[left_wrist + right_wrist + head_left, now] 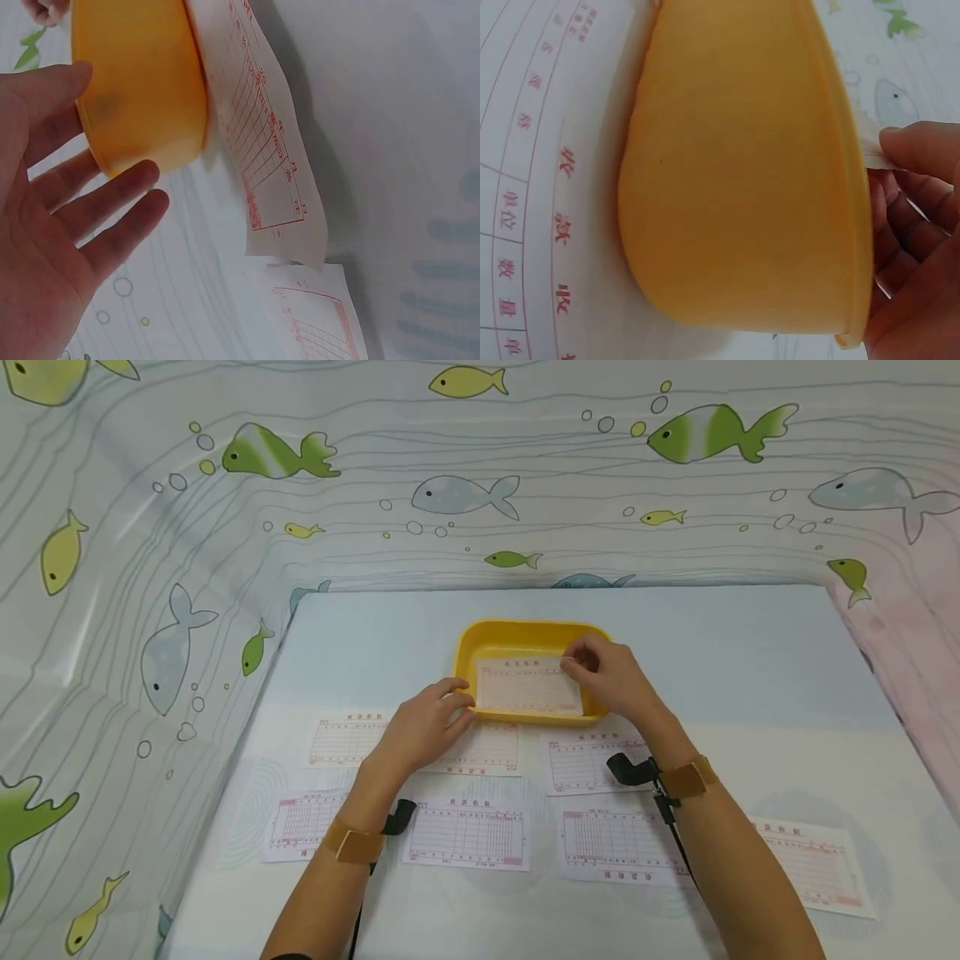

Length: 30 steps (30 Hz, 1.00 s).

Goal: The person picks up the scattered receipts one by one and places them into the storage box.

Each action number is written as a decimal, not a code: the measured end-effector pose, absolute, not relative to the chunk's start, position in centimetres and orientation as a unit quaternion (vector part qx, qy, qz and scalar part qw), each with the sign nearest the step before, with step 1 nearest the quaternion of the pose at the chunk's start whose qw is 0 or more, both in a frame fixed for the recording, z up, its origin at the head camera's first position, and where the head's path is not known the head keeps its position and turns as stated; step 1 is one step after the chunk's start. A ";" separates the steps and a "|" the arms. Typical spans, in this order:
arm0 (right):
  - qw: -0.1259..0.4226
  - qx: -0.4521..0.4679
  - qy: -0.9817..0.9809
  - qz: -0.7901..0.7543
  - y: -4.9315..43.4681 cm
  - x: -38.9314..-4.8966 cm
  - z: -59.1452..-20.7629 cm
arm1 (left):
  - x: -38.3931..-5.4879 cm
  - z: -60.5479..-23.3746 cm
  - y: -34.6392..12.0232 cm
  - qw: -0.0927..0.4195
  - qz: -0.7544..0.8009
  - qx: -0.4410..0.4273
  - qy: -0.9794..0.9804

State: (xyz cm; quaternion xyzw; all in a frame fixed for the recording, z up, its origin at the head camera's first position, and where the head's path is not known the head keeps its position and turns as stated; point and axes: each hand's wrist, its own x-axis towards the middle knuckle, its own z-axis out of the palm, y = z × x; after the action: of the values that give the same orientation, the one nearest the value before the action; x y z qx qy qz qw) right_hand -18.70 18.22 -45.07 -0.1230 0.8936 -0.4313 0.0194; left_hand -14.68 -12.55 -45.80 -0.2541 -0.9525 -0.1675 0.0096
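Note:
A yellow plastic tray point(532, 720) stands near the middle of the table, with a printed receipt slip point(525, 687) inside it. My right hand point(609, 675) pinches the slip's upper right corner between thumb and fingers. In the right wrist view, that pale paper corner point(876, 152) shows above the tray rim under the thumb. My left hand point(427, 727) holds the tray's left corner, thumb against the rim and some fingers behind it. The left wrist view shows its other fingertips point(154, 201) spread past the tray's end. Most of the slip is hidden from both wrist views.
Several printed slips lie on the table in front of the tray, among them one point(467, 833) between my forearms and one point(813, 867) to the right. A fish-patterned sheet point(375, 539) hangs behind the pale table point(735, 668).

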 end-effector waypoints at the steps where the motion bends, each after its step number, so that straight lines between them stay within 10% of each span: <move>1: 0.021 -0.126 0.895 -0.427 18.1 -18.7 -45.1 | -14.7 -45.8 -12.5 0.009 -0.166 -0.254 -0.953; 30: 0.009 -0.119 0.910 -0.397 18.8 -17.7 -44.6 | -14.5 -45.6 -12.5 0.004 -0.165 -0.249 -0.954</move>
State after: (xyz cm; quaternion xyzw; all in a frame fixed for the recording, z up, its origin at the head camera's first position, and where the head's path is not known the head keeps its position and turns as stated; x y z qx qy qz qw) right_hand -17.67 18.76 -44.57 -0.1191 0.9099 -0.3973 0.0086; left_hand -14.54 -12.47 -45.60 -0.2488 -0.9543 -0.1653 0.0044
